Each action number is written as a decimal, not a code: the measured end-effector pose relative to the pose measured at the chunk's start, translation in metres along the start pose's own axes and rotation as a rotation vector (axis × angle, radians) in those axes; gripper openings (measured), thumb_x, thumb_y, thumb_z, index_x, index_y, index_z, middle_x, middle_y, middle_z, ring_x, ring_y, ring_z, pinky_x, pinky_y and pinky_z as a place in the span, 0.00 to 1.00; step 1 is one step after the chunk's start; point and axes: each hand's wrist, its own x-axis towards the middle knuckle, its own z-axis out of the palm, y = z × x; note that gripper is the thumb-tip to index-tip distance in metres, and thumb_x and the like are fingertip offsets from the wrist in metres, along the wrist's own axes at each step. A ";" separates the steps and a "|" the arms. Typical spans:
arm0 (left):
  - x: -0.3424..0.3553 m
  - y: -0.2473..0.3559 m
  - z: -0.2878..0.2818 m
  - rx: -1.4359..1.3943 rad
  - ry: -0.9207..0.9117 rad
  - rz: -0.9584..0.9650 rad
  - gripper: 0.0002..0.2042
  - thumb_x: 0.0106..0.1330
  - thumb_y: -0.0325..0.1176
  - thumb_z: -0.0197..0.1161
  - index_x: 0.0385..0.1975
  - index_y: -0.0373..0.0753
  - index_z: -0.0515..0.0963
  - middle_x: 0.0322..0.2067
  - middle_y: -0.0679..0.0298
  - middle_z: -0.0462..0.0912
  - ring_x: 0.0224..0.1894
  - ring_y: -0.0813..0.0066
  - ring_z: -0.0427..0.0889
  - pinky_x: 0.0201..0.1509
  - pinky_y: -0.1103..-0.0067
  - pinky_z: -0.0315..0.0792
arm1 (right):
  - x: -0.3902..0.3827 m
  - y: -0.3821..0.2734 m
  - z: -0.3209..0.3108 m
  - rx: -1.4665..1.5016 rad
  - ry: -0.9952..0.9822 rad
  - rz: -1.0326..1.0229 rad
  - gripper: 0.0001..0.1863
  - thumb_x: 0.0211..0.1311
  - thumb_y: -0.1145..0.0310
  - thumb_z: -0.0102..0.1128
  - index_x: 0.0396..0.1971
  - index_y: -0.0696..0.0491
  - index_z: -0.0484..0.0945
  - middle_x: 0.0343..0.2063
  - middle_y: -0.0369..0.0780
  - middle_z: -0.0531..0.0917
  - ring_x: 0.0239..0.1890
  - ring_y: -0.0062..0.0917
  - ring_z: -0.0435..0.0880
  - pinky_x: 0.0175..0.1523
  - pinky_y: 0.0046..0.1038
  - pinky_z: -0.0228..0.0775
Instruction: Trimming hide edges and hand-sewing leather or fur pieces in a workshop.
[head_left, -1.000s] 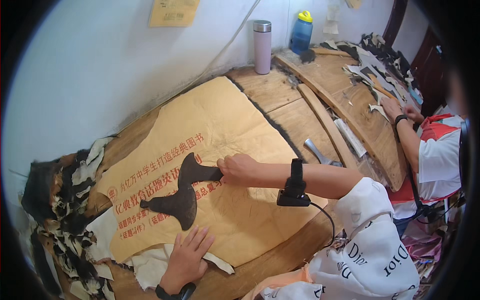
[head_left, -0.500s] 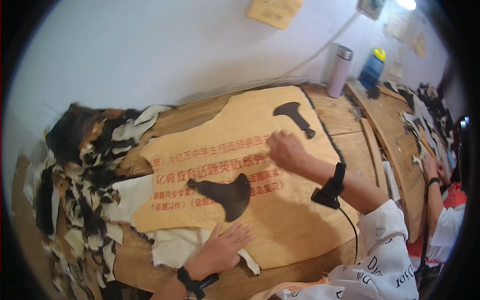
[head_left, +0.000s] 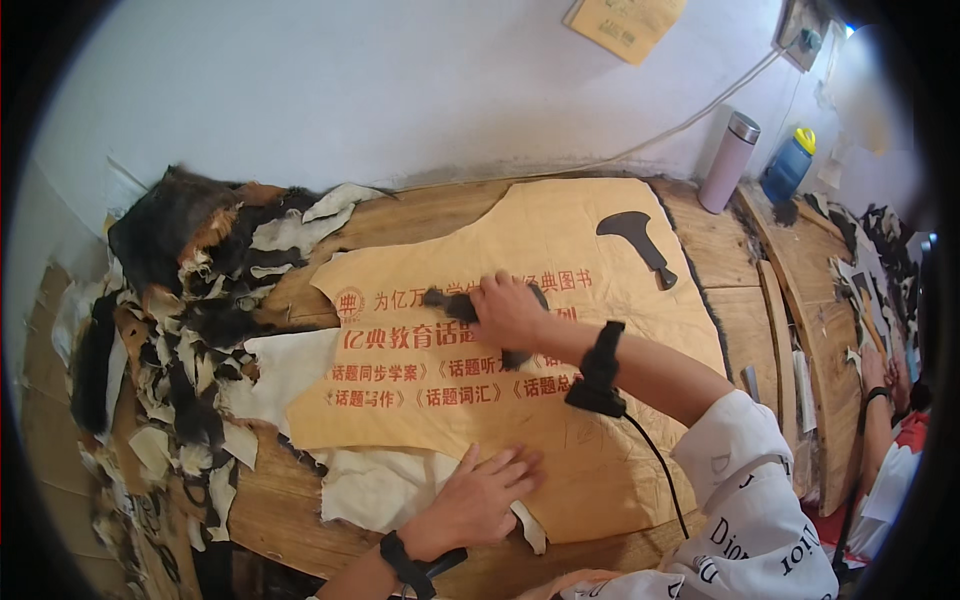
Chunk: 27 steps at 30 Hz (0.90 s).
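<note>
One dark tool [head_left: 456,305]; middle unseen (right hand [head_left: 510,313] around it).

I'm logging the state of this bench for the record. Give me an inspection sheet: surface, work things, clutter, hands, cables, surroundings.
Surface: wooden table, largely covered.
Work things: large yellow paper sheet with red print; one dark axe-shaped piece lies alone at its far right, a second dark piece is under the right hand.
Clutter: black, white and brown fur scraps heaped at left; pale scrap partly under the sheet's near edge.
Hands: right hand closed on the second dark piece; left hand spread on the sheet's near edge, slightly blurred.
Cables: black cable from the right wrist device; pale cable along the wall.
Surroundings: pink flask, blue bottle, co-worker's arm at right.
</note>
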 end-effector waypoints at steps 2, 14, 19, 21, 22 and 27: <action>0.002 0.005 -0.002 -0.004 0.039 0.014 0.28 0.46 0.33 0.55 0.54 0.46 0.67 0.60 0.65 0.62 0.62 0.64 0.59 0.57 0.48 0.56 | 0.018 0.023 0.003 -0.038 0.083 0.071 0.18 0.51 0.60 0.53 0.36 0.59 0.74 0.38 0.46 0.74 0.42 0.37 0.72 0.45 0.36 0.67; 0.001 0.002 -0.019 -0.013 0.003 0.031 0.25 0.48 0.41 0.62 0.49 0.41 0.72 0.52 0.58 0.71 0.57 0.57 0.65 0.56 0.61 0.59 | -0.189 0.047 -0.064 0.121 0.084 0.245 0.08 0.51 0.65 0.54 0.30 0.52 0.74 0.31 0.38 0.76 0.39 0.33 0.75 0.42 0.35 0.68; 0.018 0.028 -0.022 0.001 -0.043 0.082 0.32 0.44 0.47 0.68 0.49 0.38 0.71 0.55 0.51 0.67 0.59 0.48 0.61 0.57 0.56 0.57 | -0.333 0.102 -0.090 0.077 0.142 0.729 0.07 0.51 0.69 0.56 0.30 0.53 0.74 0.31 0.41 0.76 0.37 0.39 0.75 0.42 0.36 0.68; 0.022 0.039 -0.019 0.043 -0.127 0.142 0.39 0.40 0.53 0.69 0.52 0.37 0.68 0.58 0.51 0.62 0.61 0.46 0.56 0.57 0.52 0.55 | -0.366 0.112 -0.098 0.074 0.197 0.813 0.07 0.50 0.69 0.57 0.30 0.54 0.74 0.30 0.43 0.76 0.37 0.39 0.74 0.42 0.36 0.67; 0.022 0.040 -0.016 0.040 -0.145 0.136 0.39 0.40 0.53 0.69 0.52 0.37 0.68 0.58 0.51 0.62 0.61 0.46 0.56 0.57 0.52 0.55 | -0.377 0.113 -0.098 0.051 0.263 0.888 0.08 0.50 0.69 0.58 0.29 0.54 0.73 0.30 0.44 0.76 0.37 0.40 0.74 0.41 0.37 0.67; 0.023 0.060 -0.010 0.148 -0.150 0.038 0.44 0.35 0.53 0.71 0.55 0.35 0.64 0.59 0.46 0.60 0.62 0.41 0.54 0.61 0.56 0.53 | -0.395 0.115 -0.078 -0.016 0.300 0.838 0.12 0.49 0.67 0.61 0.28 0.57 0.71 0.28 0.46 0.76 0.36 0.42 0.74 0.40 0.37 0.66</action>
